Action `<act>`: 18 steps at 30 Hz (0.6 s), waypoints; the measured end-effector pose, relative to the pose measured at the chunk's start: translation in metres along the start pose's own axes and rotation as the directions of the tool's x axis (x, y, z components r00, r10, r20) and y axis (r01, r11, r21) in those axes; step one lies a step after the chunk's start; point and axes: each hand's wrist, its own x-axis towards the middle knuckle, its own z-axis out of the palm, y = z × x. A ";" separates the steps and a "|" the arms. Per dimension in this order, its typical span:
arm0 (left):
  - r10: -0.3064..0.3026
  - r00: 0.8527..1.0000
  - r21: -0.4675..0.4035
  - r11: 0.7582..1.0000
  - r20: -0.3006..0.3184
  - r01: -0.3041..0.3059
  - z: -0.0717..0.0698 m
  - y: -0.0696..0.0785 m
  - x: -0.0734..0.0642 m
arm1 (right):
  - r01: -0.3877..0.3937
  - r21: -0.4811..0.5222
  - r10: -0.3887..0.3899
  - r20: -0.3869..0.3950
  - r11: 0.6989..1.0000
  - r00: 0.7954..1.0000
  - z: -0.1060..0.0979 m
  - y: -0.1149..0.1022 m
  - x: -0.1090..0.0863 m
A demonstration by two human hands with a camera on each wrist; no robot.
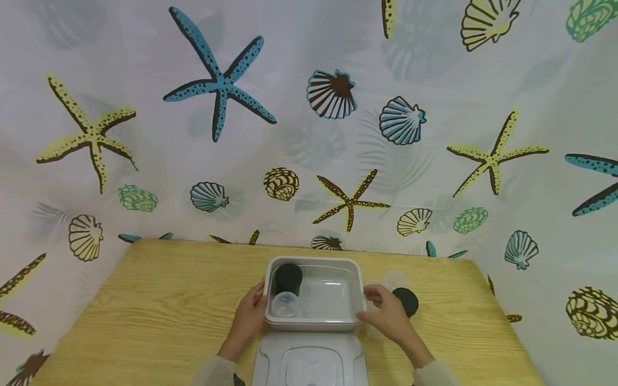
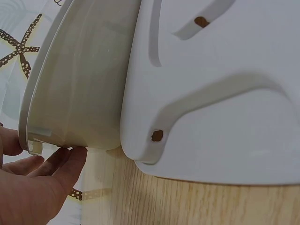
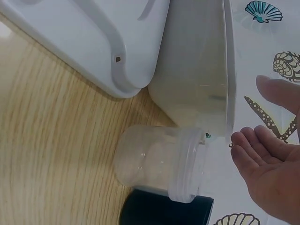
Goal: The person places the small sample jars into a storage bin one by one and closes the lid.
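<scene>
Bin (image 1: 333,301) in left grip (image 1: 251,311), beside right grip (image 1: 386,313).

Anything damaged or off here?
Possibly the white lid: small holes show in its grooves, the left wrist view's corner one ragged-edged. Could be design or damage; can't tell. No spill visible.

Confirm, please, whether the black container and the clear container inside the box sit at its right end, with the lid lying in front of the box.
Not quite: the black container and the clear container sit at the left end of the box, as the head view shows; the lid does lie in front.
</scene>
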 end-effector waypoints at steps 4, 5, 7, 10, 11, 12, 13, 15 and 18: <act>-0.009 1.000 -0.005 1.000 0.003 0.009 0.000 0.000 0.000 | -0.006 -0.007 0.006 -0.004 1.000 1.000 -0.003 0.002 -0.003; -0.010 1.000 -0.008 1.000 0.005 0.011 0.000 0.000 -0.001 | -0.007 -0.011 0.006 -0.007 1.000 1.000 -0.004 0.003 -0.004; -0.015 1.000 -0.011 1.000 0.012 0.015 0.000 0.000 -0.001 | 0.002 -0.006 -0.002 -0.013 1.000 1.000 -0.007 0.005 -0.006; -0.020 1.000 -0.016 1.000 0.016 0.020 0.000 0.001 -0.002 | 0.002 -0.001 -0.002 -0.024 1.000 1.000 -0.010 0.007 -0.009; -0.021 1.000 -0.017 1.000 0.017 0.021 0.000 0.001 -0.002 | 0.003 0.000 -0.003 -0.029 1.000 1.000 -0.012 0.008 -0.009; -0.020 1.000 -0.017 1.000 0.016 0.020 0.000 0.002 -0.002 | 0.004 0.005 -0.004 -0.032 1.000 0.999 -0.013 0.008 -0.010; -0.019 1.000 -0.018 1.000 0.014 0.019 0.000 0.002 -0.002 | 0.004 0.007 -0.003 -0.034 1.000 0.999 -0.014 0.008 -0.011; -0.014 1.000 -0.018 1.000 0.009 0.014 0.000 0.002 -0.002 | -0.002 0.015 0.002 -0.034 1.000 0.999 -0.016 0.010 -0.012; -0.005 1.000 -0.022 1.000 0.009 0.006 -0.001 0.002 -0.002 | -0.010 0.031 0.011 -0.030 0.999 0.999 -0.019 0.011 -0.013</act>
